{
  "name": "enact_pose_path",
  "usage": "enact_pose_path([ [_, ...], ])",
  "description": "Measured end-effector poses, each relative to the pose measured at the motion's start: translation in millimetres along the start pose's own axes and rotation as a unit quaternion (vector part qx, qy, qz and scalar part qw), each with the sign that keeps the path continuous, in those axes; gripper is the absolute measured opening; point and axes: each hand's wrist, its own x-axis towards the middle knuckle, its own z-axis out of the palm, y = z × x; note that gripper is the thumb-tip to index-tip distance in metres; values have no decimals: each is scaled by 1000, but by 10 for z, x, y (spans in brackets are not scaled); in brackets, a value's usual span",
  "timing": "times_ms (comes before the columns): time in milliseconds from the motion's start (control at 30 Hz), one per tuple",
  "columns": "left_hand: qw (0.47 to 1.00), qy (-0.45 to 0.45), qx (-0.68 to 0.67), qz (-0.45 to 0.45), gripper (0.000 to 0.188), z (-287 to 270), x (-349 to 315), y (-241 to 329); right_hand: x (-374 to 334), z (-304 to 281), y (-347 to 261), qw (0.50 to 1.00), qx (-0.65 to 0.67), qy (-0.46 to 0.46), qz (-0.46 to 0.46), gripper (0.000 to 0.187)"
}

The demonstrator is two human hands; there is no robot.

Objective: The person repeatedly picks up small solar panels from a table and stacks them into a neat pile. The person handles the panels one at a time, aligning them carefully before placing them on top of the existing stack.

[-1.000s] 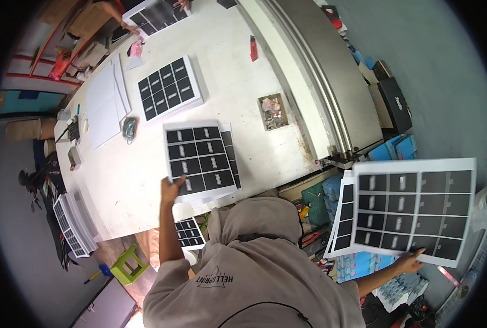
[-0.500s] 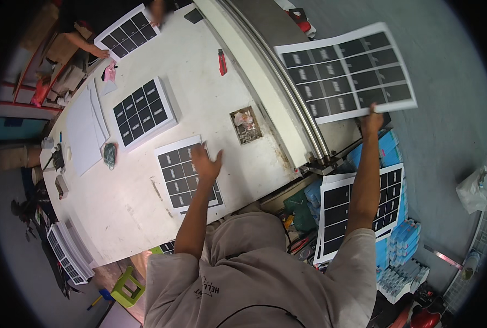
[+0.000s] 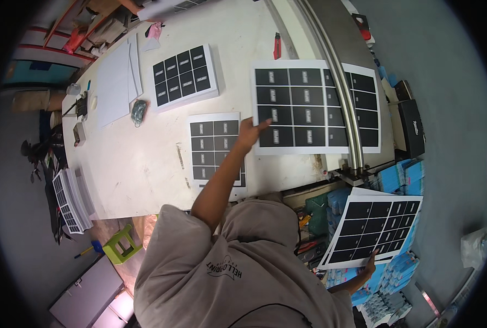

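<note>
- My left hand (image 3: 249, 134) is pinched on the left border of a printed sheet (image 3: 309, 139), thumb on the upper face, at the right side of the tabletop (image 3: 139, 169).
- The printed sheet (white border, black panels) runs beneath the metal bars (image 3: 348, 109) along the tabletop's right edge; part shows on their far side. Whether the bars grip it, I cannot tell.
- My right hand (image 3: 366, 269) is closed on the near border of the right-hand stack (image 3: 358, 224), off the tabletop past its near right corner, over blue-wrapped bundles (image 3: 399, 177). One sheet or several in those fingers: cannot tell.
- Step in hand, by my judgement: guiding one sheet at the bars with the left while the right has hold of the next supply (two stations at once).
- Next move, as I judge it, calls for keeping the left border flat and square to the bars, and for parting a single sheet cleanly at the right.
- Greyer sheets (image 3: 202, 145) lie near the tabletop's near edge, partly behind my left forearm.
- Beyond them, toward the far edge, sits a thick eight-panel stack (image 3: 184, 76); plain white sheets (image 3: 112, 82) lie nearer the left edge.
- A red cutter (image 3: 277, 46) lies toward the far right corner, just beyond the printed sheet (apart from it).
</note>
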Motion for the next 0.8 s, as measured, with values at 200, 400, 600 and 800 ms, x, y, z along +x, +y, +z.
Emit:
enact_pose_path([
  [200, 986, 75, 124, 86, 30, -1084, -869, 315, -293, 47, -153, 998, 64, 5, -1, 131],
  [400, 979, 154, 68, 115, 25, -1623, -2521, 1447, -294, 16, -166, 963, -197, 182, 32, 111],
  [600, 977, 172, 106, 66, 29, -1847, -2700, 1171, 207, -276, 260, 959, -149, 242, 12, 79],
  [800, 926, 171, 328, -73, 40, -2559, -1210, -1806, -112, -1007, -138, 942, 38, 314, -115, 65],
])
